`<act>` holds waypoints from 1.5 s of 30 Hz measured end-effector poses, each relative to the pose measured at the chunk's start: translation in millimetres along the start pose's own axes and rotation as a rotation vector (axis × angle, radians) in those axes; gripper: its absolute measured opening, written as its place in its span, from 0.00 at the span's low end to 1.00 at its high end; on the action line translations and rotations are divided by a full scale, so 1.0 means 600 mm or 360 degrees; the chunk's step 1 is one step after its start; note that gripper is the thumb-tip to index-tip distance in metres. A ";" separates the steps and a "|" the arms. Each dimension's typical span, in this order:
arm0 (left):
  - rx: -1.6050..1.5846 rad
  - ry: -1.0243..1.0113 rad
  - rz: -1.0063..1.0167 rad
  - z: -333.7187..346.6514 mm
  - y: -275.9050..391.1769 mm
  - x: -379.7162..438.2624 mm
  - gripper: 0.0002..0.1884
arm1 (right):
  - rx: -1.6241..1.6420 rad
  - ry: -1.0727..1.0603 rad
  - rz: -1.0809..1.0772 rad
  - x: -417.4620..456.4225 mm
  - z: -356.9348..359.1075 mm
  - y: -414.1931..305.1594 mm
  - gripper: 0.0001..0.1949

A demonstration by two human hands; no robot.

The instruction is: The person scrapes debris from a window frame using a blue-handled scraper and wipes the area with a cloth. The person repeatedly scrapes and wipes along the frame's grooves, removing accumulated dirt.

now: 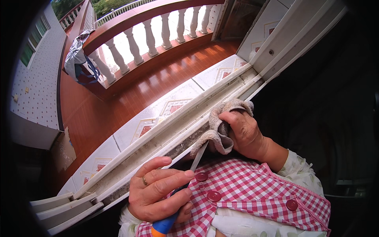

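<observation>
My left hand (161,189) is closed around a tool with a blue and orange handle (165,223) and a flat metal blade (200,157); whether it is a screwdriver or a scraper I cannot tell. The blade's tip meets the lower fold of a worn, greyish terry cloth (211,136). My right hand (245,133) grips this cloth at the inner edge of a white sliding-window frame, with some fingers hidden behind it. Under the cloth runs the frame's sill track (189,142), with dark dirt lying in its inner channel.
Past the frame lies a tiled outer sill (183,91), then a red-brown tiled balcony floor (124,109) and a white balustrade (149,38) with a red rail. A grey fabric item with blue straps (75,56) hangs at the rail's corner. White window uprights (275,44) border the track.
</observation>
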State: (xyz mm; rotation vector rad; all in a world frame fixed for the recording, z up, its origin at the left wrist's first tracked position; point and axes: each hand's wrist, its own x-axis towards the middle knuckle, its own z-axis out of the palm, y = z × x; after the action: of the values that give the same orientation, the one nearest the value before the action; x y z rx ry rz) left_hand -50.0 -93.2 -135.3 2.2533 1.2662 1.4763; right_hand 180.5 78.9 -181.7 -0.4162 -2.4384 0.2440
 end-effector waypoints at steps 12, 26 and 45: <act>-0.0392 0.0015 0.0415 -0.032 -0.005 0.014 0.20 | -0.0349 -0.0072 -0.0064 0.010 -0.036 0.051 0.21; -0.0437 0.0331 -0.0145 -0.134 0.085 -0.159 0.18 | 0.0080 -0.0275 -0.0171 0.019 -0.035 0.040 0.24; -0.0261 0.0886 -0.0047 -0.129 0.117 -0.206 0.19 | 0.0729 -0.0509 -0.0509 0.089 0.053 -0.111 0.30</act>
State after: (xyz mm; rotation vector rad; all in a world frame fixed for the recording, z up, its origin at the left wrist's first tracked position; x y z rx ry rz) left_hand -92.7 -249.3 -142.2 1.7694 1.2321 2.1990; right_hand 105.2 33.4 -157.4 0.2299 -2.6018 0.7551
